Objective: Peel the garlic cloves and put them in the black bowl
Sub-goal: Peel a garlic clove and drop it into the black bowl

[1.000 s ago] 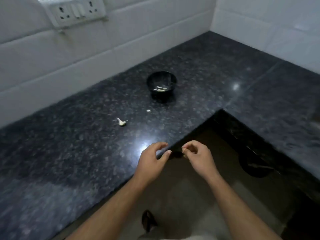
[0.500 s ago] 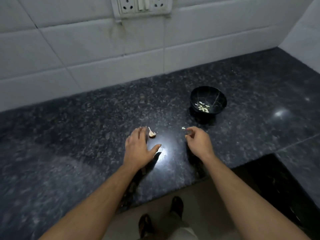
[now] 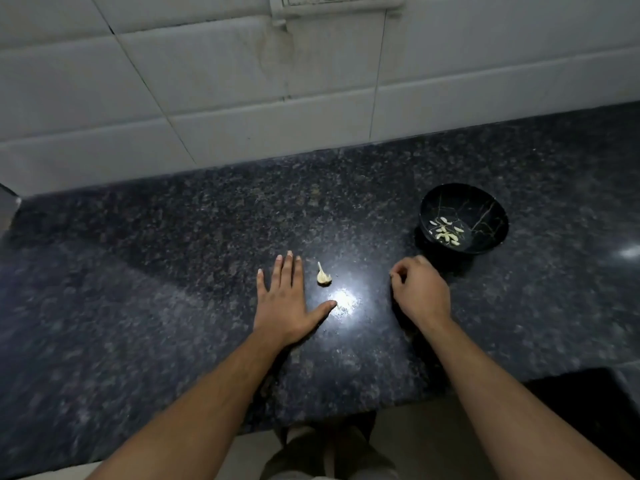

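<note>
Toward the countertop's [image 3: 173, 271] front edge: one unpeeled garlic piece [image 3: 323, 274] just beside flat, spread left hand [image 3: 282, 303], right hand [image 3: 419, 292] curled, contents indiscernible; peeled cloves [image 3: 446, 232] already inside black bowl [image 3: 485, 202], probably near done.

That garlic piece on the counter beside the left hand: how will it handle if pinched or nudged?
The garlic piece looks small and probably very light. Its bulbous base with a thin tapering stem suggests it would pivot rather than roll straight. The polished granite counter may let it skid when nudged.
</note>
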